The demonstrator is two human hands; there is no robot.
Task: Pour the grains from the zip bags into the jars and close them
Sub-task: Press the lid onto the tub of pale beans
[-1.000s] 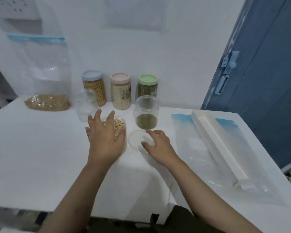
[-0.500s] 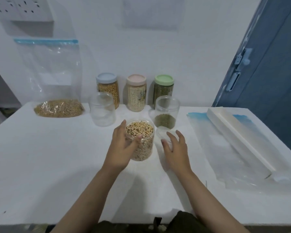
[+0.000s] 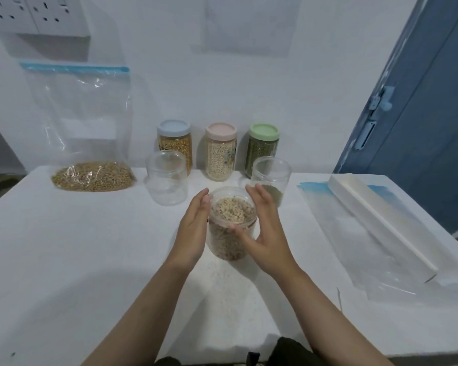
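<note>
The white surface [image 3: 64,260] carries everything. At its far-left corner a zip bag [image 3: 90,143] leans upright against the wall, its grains pooled at the bottom. Along the right edge lies a flattened empty bag [image 3: 368,247] under a long white bar [image 3: 376,220]. At the far edge stand three lidded jars, blue [image 3: 174,143], pink [image 3: 220,151] and green [image 3: 263,146]; just in front of them stand an empty clear jar [image 3: 166,178] and a clear jar with green grains [image 3: 271,180].

Near the centre, your left hand [image 3: 193,228] and right hand [image 3: 267,233] cup the filled jar [image 3: 232,223] from either side, fingers lightly curved against its wall, the right thumb on the near rim. A clear lid seems to sit on the mouth (too transparent to be sure).

The jar's long axis leans, mouth toward you, base away.

Risk: if the lid is absent or unseated, further lean would likely spill grains onto the surface. A loose two-sided hold on smooth plastic could let it slip. Cross-threading is possible if the lid is turned while tilted.
</note>
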